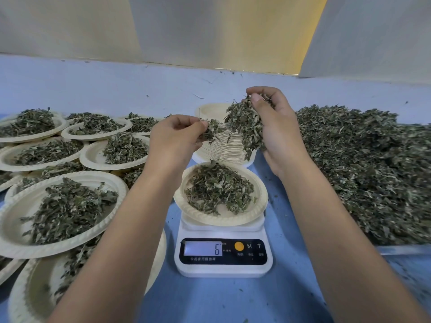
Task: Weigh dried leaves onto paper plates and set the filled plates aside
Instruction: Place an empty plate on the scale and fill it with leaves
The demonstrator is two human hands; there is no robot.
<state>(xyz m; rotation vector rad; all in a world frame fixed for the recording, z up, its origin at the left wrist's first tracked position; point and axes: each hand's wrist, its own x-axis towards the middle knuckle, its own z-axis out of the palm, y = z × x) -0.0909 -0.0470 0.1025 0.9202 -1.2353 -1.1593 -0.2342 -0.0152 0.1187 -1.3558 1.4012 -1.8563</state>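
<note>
At the far left, many cream paper plates with crimped rims lie overlapping on the blue table top, each carrying a mound of dried grey-green leaves. Just right of them the left hand is raised above the table, its thumb and fingertips pinching a small tuft of leaves. Below and between the two hands stands a white digital kitchen scale whose display shows 6. On its platform rests one round cream paper plate holding a loose pile of dried leaves. Behind the scale stands a tall stack of empty cream paper plates. The right hand is held in front of that stack, fingers and thumb curled round a thick bunch of dried leaves that hangs below the grip, just beside the tuft. At the far right a broad heap of loose dried leaves lies on a grey metal tray, of which only the near edge shows.
</note>
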